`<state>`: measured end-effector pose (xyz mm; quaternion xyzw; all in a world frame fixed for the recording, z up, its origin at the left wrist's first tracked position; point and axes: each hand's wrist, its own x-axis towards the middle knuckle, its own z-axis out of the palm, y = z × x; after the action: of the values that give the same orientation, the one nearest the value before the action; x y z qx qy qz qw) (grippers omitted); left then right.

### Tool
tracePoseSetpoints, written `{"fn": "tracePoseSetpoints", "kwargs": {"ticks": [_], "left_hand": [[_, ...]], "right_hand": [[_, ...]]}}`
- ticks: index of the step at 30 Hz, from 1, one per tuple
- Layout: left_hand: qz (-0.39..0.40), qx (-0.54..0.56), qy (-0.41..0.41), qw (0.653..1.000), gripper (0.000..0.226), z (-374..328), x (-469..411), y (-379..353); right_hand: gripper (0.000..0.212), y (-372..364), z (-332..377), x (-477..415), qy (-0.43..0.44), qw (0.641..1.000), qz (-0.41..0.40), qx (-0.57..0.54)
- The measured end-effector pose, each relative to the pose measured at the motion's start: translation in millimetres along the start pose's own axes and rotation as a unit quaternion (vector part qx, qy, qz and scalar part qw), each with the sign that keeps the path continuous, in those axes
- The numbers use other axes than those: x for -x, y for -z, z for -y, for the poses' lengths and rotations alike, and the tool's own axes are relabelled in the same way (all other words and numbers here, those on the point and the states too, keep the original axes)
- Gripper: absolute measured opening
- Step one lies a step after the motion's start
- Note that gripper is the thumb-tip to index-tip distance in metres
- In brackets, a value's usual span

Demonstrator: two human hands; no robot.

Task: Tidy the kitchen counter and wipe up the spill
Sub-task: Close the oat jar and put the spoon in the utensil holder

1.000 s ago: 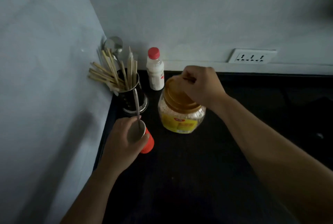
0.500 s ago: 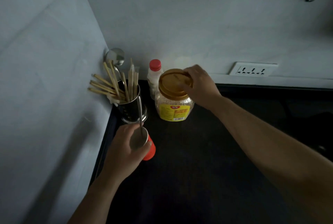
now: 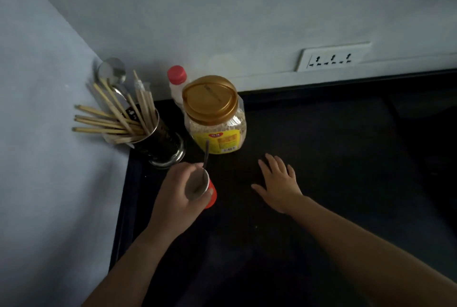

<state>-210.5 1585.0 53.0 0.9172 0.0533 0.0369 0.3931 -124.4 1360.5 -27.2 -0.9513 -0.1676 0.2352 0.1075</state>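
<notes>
My left hand [image 3: 176,198] grips a red paper cup [image 3: 200,188] near the counter's left edge; a metal spoon [image 3: 205,158] stands in the cup with its handle pointing up. Behind the cup stands a clear plastic jar [image 3: 215,119] with a gold lid and a yellow label. It sits against a small white bottle [image 3: 176,84] with a red cap. My right hand [image 3: 278,183] hovers flat and spread over the black counter [image 3: 321,158], to the right of the cup and in front of the jar, holding nothing.
A metal utensil holder [image 3: 163,143] full of wooden chopsticks and spoons fills the back left corner against the wall. A white socket strip [image 3: 332,58] is set in the back wall. The counter's right part is dark and hard to read.
My right hand has let go of the jar's lid and drawn back toward me, now spread over the counter. The jar stands further back beside the bottle. My left hand keeps its hold on the cup.
</notes>
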Motion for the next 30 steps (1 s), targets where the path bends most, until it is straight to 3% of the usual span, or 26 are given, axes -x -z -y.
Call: {"fn": "tracePoseSetpoints", "kwargs": {"ticks": [9, 15, 20, 26, 30], "left_hand": [[0.032, -0.026, -0.005, 0.999, 0.054, 10, -25, -27], [0.017, -0.029, -0.037, 0.999, 0.059, 4, -57, -48], [0.009, -0.023, -0.005, 1.0, 0.071, 10, -60, -63], [0.03, -0.035, -0.032, 0.998, 0.081, 12, -55, -59], [0.034, -0.063, -0.006, 0.997, 0.085, 12, -53, -57]], "right_hand": [[0.069, -35, -15, 0, 0.027, 0.997, -0.06, 0.04], [0.07, -36, -17, -1, 0.022, 0.997, -0.06, 0.045], [0.071, -33, -15, 0, 0.021, 0.997, -0.055, 0.039], [0.07, -18, -13, -1, 0.013, 1.0, -0.021, -0.006], [0.067, 5, -7, 3, 0.03, 0.996, -0.023, -0.079]]}}
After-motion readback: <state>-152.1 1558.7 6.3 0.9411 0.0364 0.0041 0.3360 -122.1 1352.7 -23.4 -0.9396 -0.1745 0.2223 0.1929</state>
